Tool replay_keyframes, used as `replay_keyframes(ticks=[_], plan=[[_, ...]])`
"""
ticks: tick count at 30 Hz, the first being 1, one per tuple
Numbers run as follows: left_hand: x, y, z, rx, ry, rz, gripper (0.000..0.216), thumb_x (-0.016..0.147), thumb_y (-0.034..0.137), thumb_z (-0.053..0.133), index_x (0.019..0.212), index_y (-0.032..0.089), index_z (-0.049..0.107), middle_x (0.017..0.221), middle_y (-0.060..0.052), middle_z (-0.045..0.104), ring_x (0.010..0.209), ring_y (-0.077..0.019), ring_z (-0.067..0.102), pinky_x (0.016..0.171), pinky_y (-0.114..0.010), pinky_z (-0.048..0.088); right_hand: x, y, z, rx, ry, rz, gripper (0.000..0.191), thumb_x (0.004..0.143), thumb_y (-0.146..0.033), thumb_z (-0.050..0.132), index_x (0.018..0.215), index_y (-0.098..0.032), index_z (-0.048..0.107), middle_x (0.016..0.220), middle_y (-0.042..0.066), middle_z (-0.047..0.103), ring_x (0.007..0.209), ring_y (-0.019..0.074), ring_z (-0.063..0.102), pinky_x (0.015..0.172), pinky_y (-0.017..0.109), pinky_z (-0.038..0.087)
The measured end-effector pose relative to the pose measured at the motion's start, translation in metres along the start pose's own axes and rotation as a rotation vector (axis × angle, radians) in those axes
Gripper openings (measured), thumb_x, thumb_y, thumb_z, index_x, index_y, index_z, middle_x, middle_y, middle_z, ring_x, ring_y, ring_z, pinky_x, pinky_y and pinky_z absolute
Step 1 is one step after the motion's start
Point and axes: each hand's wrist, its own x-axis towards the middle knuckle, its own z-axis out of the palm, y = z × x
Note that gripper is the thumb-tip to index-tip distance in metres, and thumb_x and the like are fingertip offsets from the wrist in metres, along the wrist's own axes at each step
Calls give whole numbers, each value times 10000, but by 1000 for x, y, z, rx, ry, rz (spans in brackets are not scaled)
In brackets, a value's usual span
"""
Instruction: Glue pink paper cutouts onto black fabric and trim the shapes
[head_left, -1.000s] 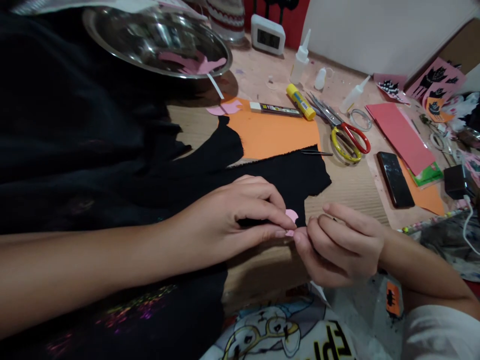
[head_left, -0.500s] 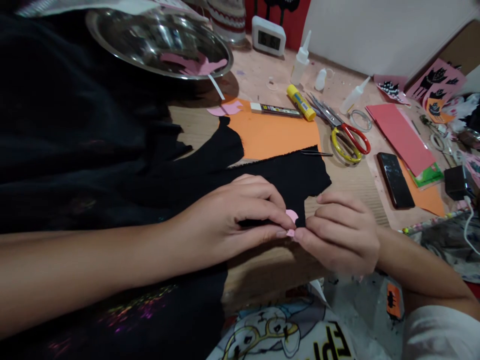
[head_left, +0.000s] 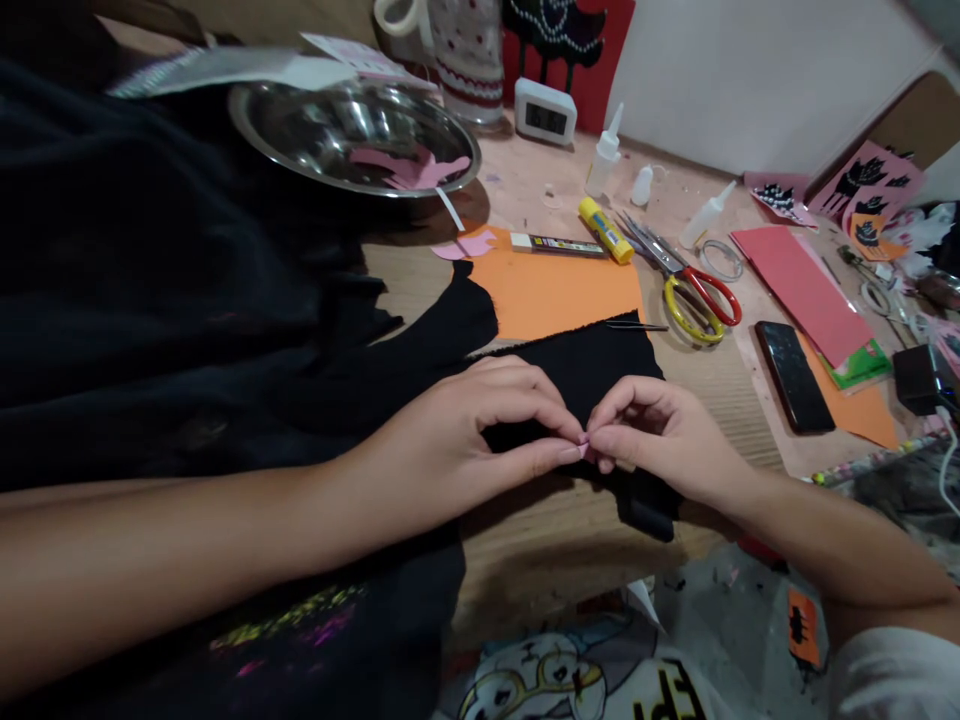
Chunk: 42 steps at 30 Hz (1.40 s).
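Note:
My left hand (head_left: 514,415) pinches a small piece of pink paper (head_left: 584,451) between thumb and forefinger. The fingertips of my right hand (head_left: 645,430) are closed on the same piece from the other side, so only a sliver of it shows. Both hands are just above black fabric (head_left: 570,365), which spreads over the wooden table (head_left: 540,545). A pair of tweezers (head_left: 637,326) lies on the fabric's far edge. Beyond it is an orange sheet (head_left: 559,295) with a yellow glue stick (head_left: 604,230) and a narrow labelled case (head_left: 559,245).
Scissors (head_left: 694,285) and a phone (head_left: 793,375) lie to the right, near red paper (head_left: 802,290). A metal bowl (head_left: 300,165) with pink cut-outs (head_left: 420,168) stands at the back left. Farther back are a digital clock (head_left: 545,110) and small nozzle bottles (head_left: 604,155).
My right hand has turned and its fingertips now meet my left ones at the pink paper, which shows less. A flap of black fabric now hangs below my right hand. The view has shifted slightly.

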Motion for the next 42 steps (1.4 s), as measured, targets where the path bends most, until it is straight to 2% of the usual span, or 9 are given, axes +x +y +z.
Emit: replay_keyframes(ticks=[6,13,20,24,27,31,35,38,42], plan=[[-1,-6,6,-90,42,-39,88,961,237,728,913,266,796,849,60,754,830,-104,673,816,-204,491,2,0,1,22,-7,10,289,759,-352,923,783,-184,690,679,-33,694,592,85,621,593,204,532],[-1,-6,6,-53,11,-91,158,977,313,677,887,249,790,835,19,756,820,-148,676,816,-260,514,2,1,0,-22,-31,4,330,779,-424,897,801,-186,669,689,-32,685,591,93,621,589,218,536],[-1,-7,6,37,11,-15,147,982,269,653,881,235,754,848,19,763,822,-147,675,811,-275,493,2,3,-4,-165,-36,-73,262,828,-373,853,861,-177,683,710,-24,689,619,103,627,610,226,515],[-1,-7,5,107,20,15,143,977,250,657,863,232,741,829,28,766,812,-144,678,840,-296,465,0,3,-9,-331,-30,-207,149,913,-311,762,939,-174,711,802,7,733,710,127,676,649,236,532],[-1,-8,3,200,18,63,160,992,270,640,868,231,734,820,19,764,815,-153,684,839,-318,456,-1,5,-12,-549,-3,-410,70,951,-249,740,954,-180,727,865,27,759,788,145,705,720,256,553],[-3,-8,0,496,33,245,174,1013,255,608,887,244,728,831,16,773,844,-167,696,888,-350,464,-3,8,-16,-795,-28,-687,48,985,-224,727,959,-193,701,857,28,768,786,155,684,755,287,547],[-12,-1,0,735,40,373,171,1060,227,567,956,250,701,879,28,790,922,-170,714,1009,-369,499,-9,6,-23,-1016,-68,-826,83,1039,-263,656,993,-197,677,866,41,756,804,177,673,793,335,547],[-19,8,2,823,34,368,184,1075,176,517,1047,275,670,975,27,794,1032,-177,725,1086,-394,511,-17,2,-32,-1174,-66,-928,46,1030,-232,662,1049,-193,678,899,57,759,820,194,673,821,365,559],[-24,18,8,857,32,386,293,1060,80,432,1135,267,645,1030,4,796,1119,-177,718,1136,-407,507,-25,-2,-45,-1278,-85,-967,98,1005,-192,693,1097,-169,670,914,69,761,826,200,665,799,357,570]])
